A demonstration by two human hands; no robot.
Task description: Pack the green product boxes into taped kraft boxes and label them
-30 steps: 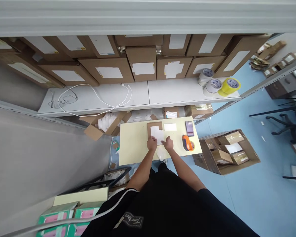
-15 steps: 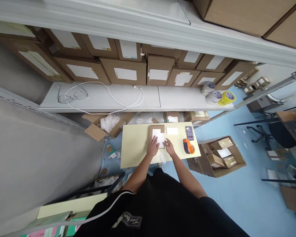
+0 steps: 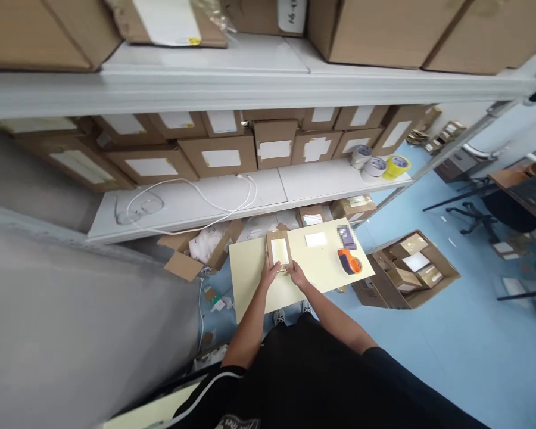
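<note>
A small brown cardboard box (image 3: 271,237) with a white label (image 3: 279,252) on its upper face is between my two hands, over the pale yellow table (image 3: 250,280). My left hand (image 3: 268,271) grips its left near corner, the thumb lying toward the label. At the right near corner, my right hand (image 3: 297,275) holds the box with its fingers against the edge. Whether the box is lifted off the tabletop I cannot tell. To the right lie a white paper slip (image 3: 315,239), a dark pixelated item (image 3: 346,237) and an orange tape dispenser (image 3: 349,261).
A grey shelf (image 3: 312,180) beyond the table carries labelled cartons (image 3: 221,156), tape rolls (image 3: 374,168) and a white cable (image 3: 205,199). An open carton (image 3: 185,265) stands at the table's left. On the blue floor at right, a large carton (image 3: 384,295) holds several boxes.
Both hands have gone from lying flat at the label to gripping the box's near corners. The box has shifted slightly on the table toward the left. My view has tilted upward.
</note>
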